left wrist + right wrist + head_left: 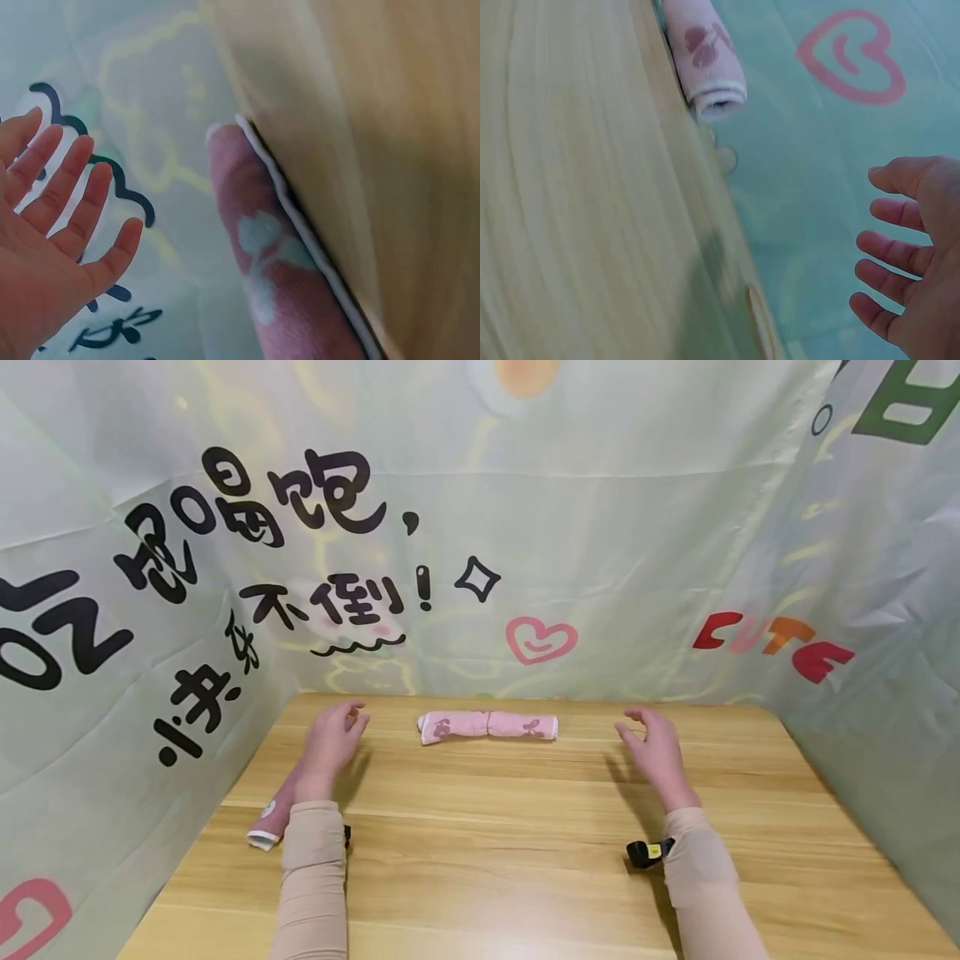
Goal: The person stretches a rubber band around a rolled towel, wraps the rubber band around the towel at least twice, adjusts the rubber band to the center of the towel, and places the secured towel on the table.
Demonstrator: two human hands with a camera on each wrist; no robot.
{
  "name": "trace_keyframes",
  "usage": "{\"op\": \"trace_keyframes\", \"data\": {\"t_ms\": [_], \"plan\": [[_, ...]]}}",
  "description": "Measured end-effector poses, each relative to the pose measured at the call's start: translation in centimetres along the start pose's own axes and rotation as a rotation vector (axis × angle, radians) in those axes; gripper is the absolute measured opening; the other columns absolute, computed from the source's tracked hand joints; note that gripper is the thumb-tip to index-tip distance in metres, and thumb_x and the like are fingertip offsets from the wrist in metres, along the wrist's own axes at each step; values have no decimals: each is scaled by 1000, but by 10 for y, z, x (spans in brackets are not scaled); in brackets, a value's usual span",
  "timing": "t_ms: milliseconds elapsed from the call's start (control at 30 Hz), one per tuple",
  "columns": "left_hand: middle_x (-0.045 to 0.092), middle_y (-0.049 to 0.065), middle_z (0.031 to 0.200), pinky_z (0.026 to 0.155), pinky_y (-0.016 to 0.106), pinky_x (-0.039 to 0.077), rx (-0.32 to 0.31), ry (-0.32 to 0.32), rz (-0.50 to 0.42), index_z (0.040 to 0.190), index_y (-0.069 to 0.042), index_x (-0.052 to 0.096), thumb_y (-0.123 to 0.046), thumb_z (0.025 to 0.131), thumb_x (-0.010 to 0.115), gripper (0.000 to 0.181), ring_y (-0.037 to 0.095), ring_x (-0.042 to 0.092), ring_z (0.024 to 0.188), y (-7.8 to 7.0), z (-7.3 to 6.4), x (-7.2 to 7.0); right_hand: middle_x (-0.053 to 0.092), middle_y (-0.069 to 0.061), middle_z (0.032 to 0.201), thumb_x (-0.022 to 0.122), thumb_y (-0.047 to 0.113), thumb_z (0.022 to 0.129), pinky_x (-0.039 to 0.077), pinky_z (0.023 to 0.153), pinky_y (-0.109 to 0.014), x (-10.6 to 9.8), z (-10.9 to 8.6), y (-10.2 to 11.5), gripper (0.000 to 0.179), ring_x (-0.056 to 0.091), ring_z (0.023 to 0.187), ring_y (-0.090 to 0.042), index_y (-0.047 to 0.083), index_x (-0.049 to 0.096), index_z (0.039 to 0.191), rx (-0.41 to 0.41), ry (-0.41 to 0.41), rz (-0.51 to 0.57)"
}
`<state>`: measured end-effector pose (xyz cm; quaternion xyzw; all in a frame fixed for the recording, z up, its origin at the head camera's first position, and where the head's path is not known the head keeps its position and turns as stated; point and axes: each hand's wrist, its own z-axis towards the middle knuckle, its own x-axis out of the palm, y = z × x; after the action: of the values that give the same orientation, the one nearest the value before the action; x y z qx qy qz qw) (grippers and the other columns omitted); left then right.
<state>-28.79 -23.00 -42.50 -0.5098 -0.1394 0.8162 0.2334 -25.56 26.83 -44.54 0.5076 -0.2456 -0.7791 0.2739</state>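
Note:
A light pink rolled towel (pixel 517 727) with a darker cherry pattern lies crosswise near the back edge of the wooden table (pixel 487 827). At the left lies a darker pink rolled towel (pixel 272 818), white-edged, partly hidden behind my left hand (pixel 332 750) and forearm. That hand holds nothing; its fingers are spread and relaxed in the left wrist view, beside the dark towel (pixel 285 300). My right hand (pixel 657 756) is over the right part of the table, apart from the light towel, fingers loosely bent around nothing. The light towel's rolled end (pixel 716 97) shows in the right wrist view.
Printed cloth (pixel 615 552) stands behind the table and along both sides, close to its back edge. Black lettering (pixel 330 493) and a pink heart (pixel 542 640) mark it. A black wrist device (pixel 647 853) is on my right sleeve.

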Motion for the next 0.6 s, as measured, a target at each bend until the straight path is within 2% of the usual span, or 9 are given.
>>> {"op": "trace_keyframes", "data": {"t_ms": [167, 433, 600], "plan": [[65, 22, 120, 97, 59, 42, -68, 6, 15, 120, -5, 64, -26, 95, 61, 32, 44, 56, 114, 13, -4, -6, 56, -30, 125, 59, 20, 97, 38, 100, -59, -5, -2, -13, 38, 47, 120, -46, -6, 56, 125, 39, -24, 12], [58, 25, 130, 103, 59, 36, -142, 7, -41, 128, -3, 59, -33, 96, 59, 43, 46, 48, 122, 30, -11, -15, 54, -31, 129, 60, 22, 96, 38, 101, -59, -11, -3, -29, 42, 45, 123, -46, -7, 55, 126, 124, -46, 67], [54, 27, 133, 104, 60, 35, -184, 18, -67, 133, -4, 54, -31, 96, 57, 46, 46, 47, 124, 37, -10, -20, 52, -31, 132, 59, 26, 97, 36, 105, -59, -12, -1, -37, 46, 42, 127, -47, -8, 53, 128, 166, -25, 95]]}}
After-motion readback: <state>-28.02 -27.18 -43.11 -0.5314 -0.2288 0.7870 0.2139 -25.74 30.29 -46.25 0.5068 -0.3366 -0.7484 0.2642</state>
